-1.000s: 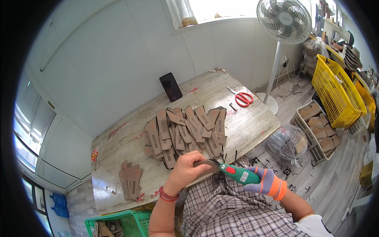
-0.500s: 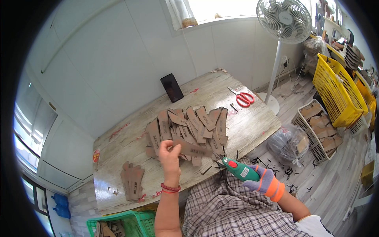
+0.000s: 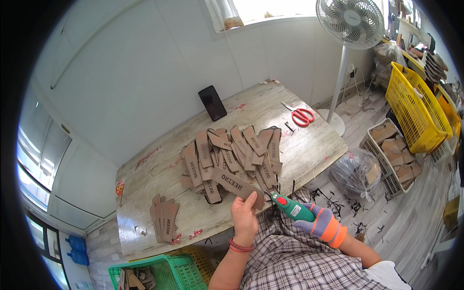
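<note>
**Strip lifted to the cutter**

Your left hand [image 3: 244, 212] has come back from the pile, fingers now pinching one brown cardboard strip [image 3: 237, 183]. At its 3 o'clock, your gloved right hand [image 3: 321, 224] grips the green cutter [image 3: 290, 208]. Brown printed strips [image 3: 232, 154] fan across the table [image 3: 145, 179] at 12 o'clock.

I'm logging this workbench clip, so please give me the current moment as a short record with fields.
left hand: left hand, bare, holds a brown cardboard strip by its near end
right hand: right hand, gloved, grips a green electric cutter, tip at the strip
table: wooden table with a pile of strips, a small trimmed stack, red scissors, a black phone
floor: yellow basket, green basket, standing fan
</note>
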A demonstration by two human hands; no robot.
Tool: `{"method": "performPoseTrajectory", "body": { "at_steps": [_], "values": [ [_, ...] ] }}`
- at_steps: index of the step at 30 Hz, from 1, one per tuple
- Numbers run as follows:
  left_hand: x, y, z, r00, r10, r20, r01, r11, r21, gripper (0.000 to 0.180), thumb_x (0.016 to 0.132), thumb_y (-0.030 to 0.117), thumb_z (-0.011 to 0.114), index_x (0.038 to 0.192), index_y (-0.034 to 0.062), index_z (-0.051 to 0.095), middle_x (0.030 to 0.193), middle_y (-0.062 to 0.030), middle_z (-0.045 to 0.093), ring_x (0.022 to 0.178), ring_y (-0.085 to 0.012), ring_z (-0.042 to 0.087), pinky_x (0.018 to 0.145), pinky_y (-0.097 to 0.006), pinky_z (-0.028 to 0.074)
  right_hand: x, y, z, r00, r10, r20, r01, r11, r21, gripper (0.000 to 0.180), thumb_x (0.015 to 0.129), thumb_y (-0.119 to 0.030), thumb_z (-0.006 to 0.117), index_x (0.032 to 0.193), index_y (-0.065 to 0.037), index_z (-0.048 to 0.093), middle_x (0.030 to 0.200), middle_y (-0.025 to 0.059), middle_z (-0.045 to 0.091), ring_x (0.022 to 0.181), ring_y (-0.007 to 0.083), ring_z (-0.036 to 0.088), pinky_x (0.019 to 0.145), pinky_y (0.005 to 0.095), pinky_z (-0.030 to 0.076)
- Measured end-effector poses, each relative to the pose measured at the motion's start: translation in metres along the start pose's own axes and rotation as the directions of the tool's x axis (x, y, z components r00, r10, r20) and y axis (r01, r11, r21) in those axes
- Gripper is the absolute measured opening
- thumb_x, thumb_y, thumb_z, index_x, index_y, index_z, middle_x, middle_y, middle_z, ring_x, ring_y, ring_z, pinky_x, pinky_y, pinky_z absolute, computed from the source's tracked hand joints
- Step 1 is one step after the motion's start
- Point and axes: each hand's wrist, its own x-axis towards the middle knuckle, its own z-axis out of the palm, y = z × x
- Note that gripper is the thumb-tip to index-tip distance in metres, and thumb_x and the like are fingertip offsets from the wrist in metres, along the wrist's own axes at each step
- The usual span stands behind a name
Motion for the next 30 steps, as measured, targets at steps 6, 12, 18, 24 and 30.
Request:
{"method": "performPoseTrajectory", "body": {
  "at_steps": [6, 12, 18, 24, 30],
  "values": [
    [0.000, 0.000, 0.005, 0.995, 0.104, -0.004, -0.103, 0.984, 0.144, 0.007, 0.091, 0.005, 0.061, 0.095, -0.0007, 0.062, 0.088, -0.0084, 0.068, 0.076, -0.0156, 0.065, 0.071, -0.031, 0.054, 0.000, -0.012, 0.000, 0.999, -0.027, 0.018, 0.027, 0.999, -0.028, 0.060, 0.078, -0.027, 0.081, 0.125, 0.000, 0.055, 0.095, 0.0070, 0.068, 0.083, 0.0090, 0.062, 0.075, 0.0251, 0.051],
    [0.000, -0.005, 0.001, 0.997, 0.079, 0.012, -0.080, 0.977, 0.196, 0.006, 0.089, 0.003, 0.062, 0.093, -0.0013, 0.064, 0.087, -0.0086, 0.069, 0.075, -0.0142, 0.065, 0.069, -0.028, 0.052, 0.000, -0.010, 0.002, 0.999, -0.039, 0.017, 0.039, 0.999, 0.000, 0.059, 0.078, -0.026, 0.081, 0.124, 0.000, 0.056, 0.095, 0.0065, 0.068, 0.082, 0.0083, 0.062, 0.074, 0.0243, 0.051],
    [-0.005, -0.006, 0.003, 0.998, 0.051, 0.039, -0.057, 0.980, 0.191, 0.008, 0.088, 0.002, 0.064, 0.094, -0.0019, 0.066, 0.088, -0.0079, 0.070, 0.076, -0.0121, 0.064, 0.071, -0.026, 0.051, 0.002, -0.008, 0.003, 0.999, -0.037, 0.021, 0.036, 0.998, 0.053, 0.058, 0.079, -0.023, 0.080, 0.124, 0.001, 0.055, 0.096, 0.0063, 0.068, 0.083, 0.0079, 0.063, 0.073, 0.0239, 0.052],
    [-0.011, -0.005, -0.004, 0.997, 0.034, 0.071, -0.048, 0.975, 0.217, 0.009, 0.087, 0.001, 0.064, 0.096, -0.0016, 0.066, 0.091, -0.0065, 0.070, 0.078, -0.0112, 0.064, 0.071, -0.025, 0.051, 0.010, -0.001, 0.011, 0.999, -0.045, 0.023, 0.042, 0.993, 0.114, 0.061, 0.076, -0.037, 0.080, 0.122, -0.004, 0.058, 0.093, 0.0098, 0.070, 0.081, 0.0122, 0.066, 0.073, 0.0270, 0.053],
    [-0.002, 0.037, -0.057, 0.908, 0.274, -0.318, -0.239, 0.960, 0.143, 0.010, 0.089, 0.011, 0.067, 0.095, 0.0054, 0.062, 0.087, -0.0026, 0.067, 0.073, -0.0096, 0.059, 0.064, -0.023, 0.046, 0.010, -0.009, 0.010, 0.999, -0.040, -0.008, 0.041, 0.992, 0.120, 0.060, 0.077, -0.031, 0.081, 0.124, -0.003, 0.056, 0.086, 0.0037, 0.068, 0.072, 0.0073, 0.061, 0.065, 0.0236, 0.051]
  ]
}}
